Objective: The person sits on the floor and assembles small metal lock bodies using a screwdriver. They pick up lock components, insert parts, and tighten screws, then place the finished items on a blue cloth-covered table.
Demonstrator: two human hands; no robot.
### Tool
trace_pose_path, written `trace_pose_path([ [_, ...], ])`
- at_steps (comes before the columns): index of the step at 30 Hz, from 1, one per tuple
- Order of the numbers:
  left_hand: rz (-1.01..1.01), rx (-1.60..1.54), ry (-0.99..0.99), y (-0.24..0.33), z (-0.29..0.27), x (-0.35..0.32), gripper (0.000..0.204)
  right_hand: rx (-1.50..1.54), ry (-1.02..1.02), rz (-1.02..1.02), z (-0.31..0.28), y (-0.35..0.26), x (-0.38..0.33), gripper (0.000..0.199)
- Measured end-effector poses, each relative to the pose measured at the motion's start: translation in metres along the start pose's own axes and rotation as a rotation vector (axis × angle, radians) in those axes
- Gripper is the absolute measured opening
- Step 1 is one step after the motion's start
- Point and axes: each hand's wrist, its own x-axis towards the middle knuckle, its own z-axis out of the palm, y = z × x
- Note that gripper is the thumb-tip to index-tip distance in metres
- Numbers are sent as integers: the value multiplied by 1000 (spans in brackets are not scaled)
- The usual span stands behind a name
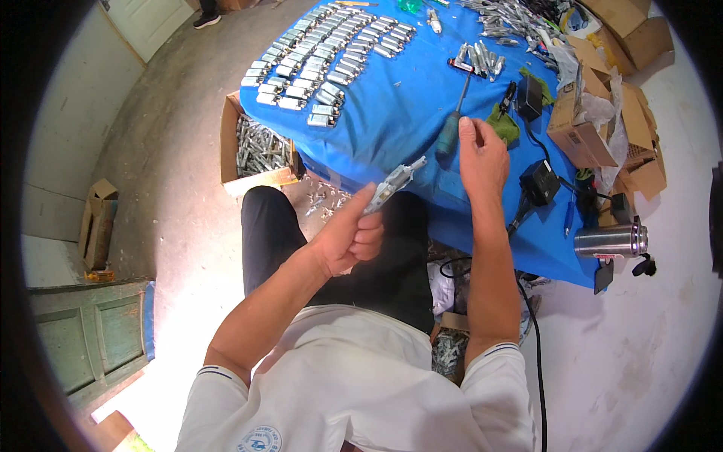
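Observation:
My left hand (350, 237) is wrapped round a slim silver-grey metal piece (392, 182), which looks like a lock body, and its narrow end points up and away to the right. My right hand (483, 162) hovers over the blue-covered table with fingertips pinched together; what they hold, if anything, is too small to make out. Just left of those fingers lies a screwdriver (448, 134) with a dark green handle, its shaft pointing away from me. Beyond its tip sits a small group of similar silver pieces (482, 60).
Rows of silver metal pieces (316, 60) cover the table's far left. A loose heap (520, 22) lies at the far right. A cardboard box (230, 151) of metal parts stands left of the table. Black adapters (539, 181), a blue pen (570, 215) and a steel flask (611, 241) are rightward.

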Motion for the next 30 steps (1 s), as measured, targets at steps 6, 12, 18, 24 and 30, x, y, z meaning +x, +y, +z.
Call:
trace_pose_path([
  [6,40,49,-29,-20,1,-12,57,758,-537,364,-22,-41,-80,42],
  [12,-7,108,-35,-42,1,-28,57,851,-531,362,-36,-43,-116,28],
  [18,25,162,-94,-59,10,-50,52,989,-620,454,-44,-44,-143,17],
  [24,60,188,48,-73,10,-70,46,659,-553,158,-60,-64,-177,22],
  [30,46,140,49,-81,-2,-69,40,594,-466,107,-65,-69,-196,25],
])
